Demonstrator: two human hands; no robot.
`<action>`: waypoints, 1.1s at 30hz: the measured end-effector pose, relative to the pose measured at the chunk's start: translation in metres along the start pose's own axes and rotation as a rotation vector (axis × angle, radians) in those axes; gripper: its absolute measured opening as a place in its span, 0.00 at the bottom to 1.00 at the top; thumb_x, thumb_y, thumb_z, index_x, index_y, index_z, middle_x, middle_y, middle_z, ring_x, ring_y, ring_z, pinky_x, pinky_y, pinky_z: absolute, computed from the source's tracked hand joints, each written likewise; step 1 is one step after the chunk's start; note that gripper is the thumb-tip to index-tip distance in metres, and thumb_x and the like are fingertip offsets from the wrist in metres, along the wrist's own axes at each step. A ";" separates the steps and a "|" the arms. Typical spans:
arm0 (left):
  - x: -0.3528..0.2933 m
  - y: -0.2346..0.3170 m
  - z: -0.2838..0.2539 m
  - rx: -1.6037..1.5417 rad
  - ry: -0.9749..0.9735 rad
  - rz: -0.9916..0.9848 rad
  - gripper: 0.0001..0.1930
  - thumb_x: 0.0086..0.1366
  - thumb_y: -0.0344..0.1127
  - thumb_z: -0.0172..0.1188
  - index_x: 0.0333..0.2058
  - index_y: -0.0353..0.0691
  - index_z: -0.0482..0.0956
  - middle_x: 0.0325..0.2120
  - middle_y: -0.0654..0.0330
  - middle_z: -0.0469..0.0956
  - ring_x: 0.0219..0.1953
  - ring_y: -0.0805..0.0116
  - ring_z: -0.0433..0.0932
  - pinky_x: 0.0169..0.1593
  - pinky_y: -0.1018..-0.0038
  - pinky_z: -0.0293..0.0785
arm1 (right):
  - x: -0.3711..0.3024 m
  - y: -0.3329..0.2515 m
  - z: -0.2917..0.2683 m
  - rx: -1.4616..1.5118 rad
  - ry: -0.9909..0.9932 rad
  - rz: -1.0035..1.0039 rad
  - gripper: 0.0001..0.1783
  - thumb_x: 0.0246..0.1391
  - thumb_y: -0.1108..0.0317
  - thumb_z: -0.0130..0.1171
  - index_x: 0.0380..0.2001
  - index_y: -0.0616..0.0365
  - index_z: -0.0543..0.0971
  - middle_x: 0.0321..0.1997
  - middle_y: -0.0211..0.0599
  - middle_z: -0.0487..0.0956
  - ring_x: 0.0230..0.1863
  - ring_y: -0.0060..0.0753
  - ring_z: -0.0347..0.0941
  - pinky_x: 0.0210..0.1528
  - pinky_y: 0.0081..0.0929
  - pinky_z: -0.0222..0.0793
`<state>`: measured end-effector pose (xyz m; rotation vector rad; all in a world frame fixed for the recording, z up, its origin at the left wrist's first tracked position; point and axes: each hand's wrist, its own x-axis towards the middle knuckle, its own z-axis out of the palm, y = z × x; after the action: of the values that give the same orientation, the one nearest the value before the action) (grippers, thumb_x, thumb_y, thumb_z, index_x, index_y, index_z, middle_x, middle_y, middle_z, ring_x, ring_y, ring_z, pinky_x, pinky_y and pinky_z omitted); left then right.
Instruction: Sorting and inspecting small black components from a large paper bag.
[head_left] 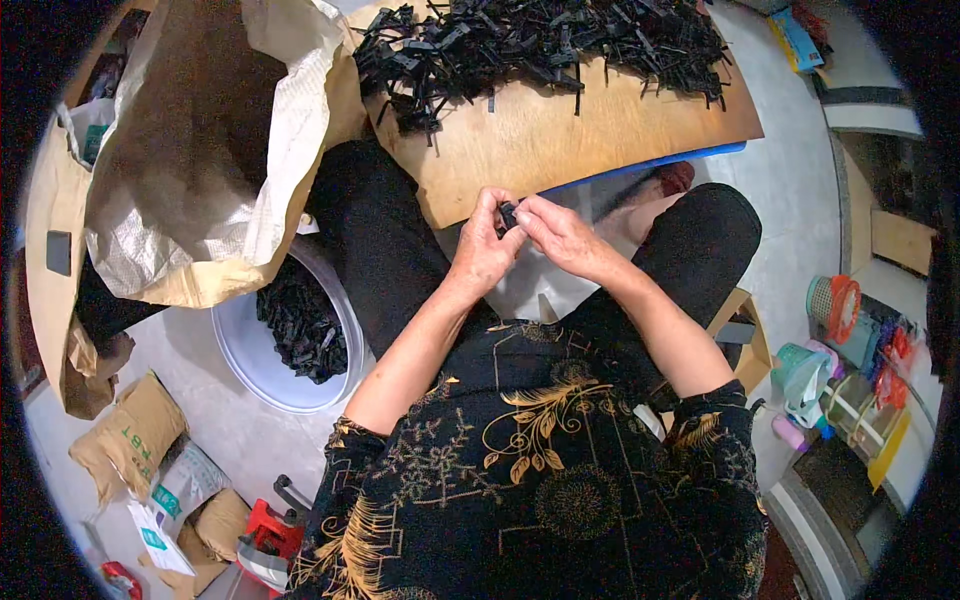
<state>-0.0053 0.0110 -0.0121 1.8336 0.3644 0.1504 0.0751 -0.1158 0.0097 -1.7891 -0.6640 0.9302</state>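
Both hands meet over my lap, just off the near edge of a wooden board [560, 140]. A small black plastic part [508, 214] sits between them. My left hand [486, 245] pinches it with thumb and bent fingers, and the fingertips of my right hand [560, 235] close on its other side. Much of the part is hidden by the fingers. Across the far half of the board lies a heap of black plastic parts [540, 50], several with thin stems sticking out.
On the left stands a large open sack [190, 170], beside a white tub [228, 350] holding black parts. Brown packages [130, 430] and a red-and-grey object [270, 535] lie at lower left. A cardboard box [745, 335] stands right of my leg; baskets [830, 305] are farther right.
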 end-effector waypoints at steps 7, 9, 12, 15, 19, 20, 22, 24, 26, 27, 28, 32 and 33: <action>0.001 0.008 0.003 0.053 0.000 -0.078 0.16 0.53 0.28 0.58 0.38 0.42 0.61 0.22 0.53 0.71 0.27 0.56 0.75 0.30 0.67 0.69 | 0.005 0.015 0.010 -0.103 0.088 -0.048 0.14 0.59 0.62 0.44 0.33 0.63 0.70 0.25 0.38 0.71 0.27 0.28 0.65 0.32 0.27 0.62; 0.000 0.007 0.004 0.155 0.031 -0.103 0.16 0.53 0.29 0.57 0.39 0.41 0.61 0.25 0.48 0.72 0.31 0.48 0.75 0.31 0.65 0.69 | 0.008 0.021 0.013 -0.095 0.150 -0.072 0.12 0.56 0.64 0.44 0.29 0.63 0.71 0.25 0.51 0.72 0.28 0.51 0.70 0.31 0.36 0.64; 0.000 0.004 0.005 0.215 0.048 -0.114 0.17 0.53 0.31 0.57 0.40 0.41 0.61 0.26 0.46 0.72 0.30 0.47 0.74 0.32 0.64 0.69 | 0.011 0.020 0.013 -0.137 0.139 -0.053 0.13 0.56 0.62 0.45 0.29 0.63 0.71 0.25 0.50 0.73 0.28 0.46 0.71 0.31 0.35 0.64; 0.001 0.006 0.005 0.094 0.093 -0.095 0.16 0.55 0.29 0.55 0.41 0.40 0.62 0.25 0.50 0.73 0.25 0.55 0.75 0.28 0.69 0.69 | 0.015 0.020 0.005 -0.005 0.022 0.055 0.14 0.56 0.60 0.46 0.31 0.62 0.71 0.25 0.47 0.74 0.29 0.40 0.72 0.32 0.34 0.65; 0.008 0.014 -0.008 -0.734 0.051 -0.294 0.12 0.60 0.25 0.49 0.42 0.42 0.63 0.23 0.65 0.68 0.20 0.78 0.68 0.21 0.84 0.62 | 0.014 0.011 0.001 -0.066 0.171 -0.026 0.15 0.58 0.59 0.45 0.38 0.61 0.68 0.23 0.29 0.71 0.20 0.17 0.63 0.22 0.17 0.60; 0.009 0.020 -0.012 -0.910 0.038 -0.344 0.13 0.60 0.25 0.49 0.43 0.42 0.63 0.23 0.64 0.68 0.20 0.76 0.69 0.21 0.83 0.62 | 0.010 0.009 0.000 -0.064 0.175 -0.033 0.15 0.58 0.59 0.45 0.38 0.61 0.68 0.23 0.29 0.71 0.20 0.17 0.63 0.22 0.17 0.60; 0.007 0.015 -0.016 -1.085 0.023 -0.371 0.15 0.61 0.27 0.50 0.46 0.42 0.62 0.24 0.62 0.69 0.21 0.75 0.70 0.21 0.83 0.64 | 0.001 0.000 -0.004 0.323 0.004 0.183 0.13 0.58 0.60 0.47 0.38 0.59 0.69 0.22 0.26 0.71 0.14 0.12 0.59 0.15 0.12 0.54; 0.005 0.011 -0.018 -1.107 0.009 -0.388 0.16 0.61 0.28 0.49 0.48 0.41 0.62 0.25 0.61 0.69 0.21 0.74 0.70 0.21 0.83 0.65 | -0.001 0.004 -0.008 0.390 0.010 0.118 0.12 0.57 0.60 0.48 0.38 0.58 0.69 0.22 0.26 0.71 0.13 0.11 0.58 0.14 0.11 0.52; 0.004 0.011 -0.017 -1.130 -0.013 -0.413 0.16 0.61 0.29 0.49 0.49 0.41 0.61 0.26 0.59 0.70 0.21 0.73 0.71 0.21 0.83 0.66 | -0.002 0.003 -0.011 0.459 0.023 0.059 0.12 0.57 0.60 0.49 0.38 0.57 0.69 0.22 0.25 0.72 0.12 0.11 0.58 0.13 0.10 0.51; 0.003 0.011 -0.017 -1.100 -0.051 -0.413 0.17 0.62 0.29 0.49 0.50 0.40 0.61 0.27 0.59 0.70 0.21 0.72 0.71 0.21 0.84 0.66 | -0.004 0.002 -0.012 0.453 0.012 0.058 0.12 0.56 0.60 0.49 0.38 0.57 0.69 0.22 0.24 0.71 0.12 0.10 0.57 0.13 0.09 0.50; 0.001 0.012 -0.017 -1.069 -0.088 -0.414 0.18 0.62 0.30 0.48 0.50 0.39 0.60 0.27 0.58 0.70 0.21 0.72 0.72 0.21 0.85 0.67 | -0.004 -0.001 -0.013 0.448 0.000 0.058 0.12 0.56 0.60 0.50 0.38 0.56 0.69 0.21 0.23 0.71 0.12 0.10 0.57 0.13 0.08 0.49; -0.003 0.022 -0.020 -1.070 -0.251 -0.428 0.18 0.62 0.30 0.48 0.51 0.38 0.61 0.28 0.57 0.71 0.20 0.74 0.71 0.20 0.87 0.65 | -0.008 -0.007 -0.015 0.506 0.051 0.058 0.12 0.56 0.60 0.51 0.38 0.56 0.69 0.20 0.22 0.70 0.13 0.08 0.57 0.12 0.07 0.47; -0.002 0.027 -0.018 -1.017 -0.312 -0.408 0.20 0.60 0.35 0.53 0.51 0.41 0.63 0.27 0.60 0.70 0.20 0.76 0.69 0.18 0.88 0.58 | -0.008 -0.006 -0.017 0.541 0.003 0.075 0.13 0.55 0.59 0.51 0.38 0.56 0.70 0.21 0.23 0.71 0.12 0.08 0.57 0.12 0.08 0.48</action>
<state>-0.0082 0.0203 0.0193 0.7375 0.3416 -0.2077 0.0846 -0.1286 0.0219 -1.3362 -0.3012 1.0406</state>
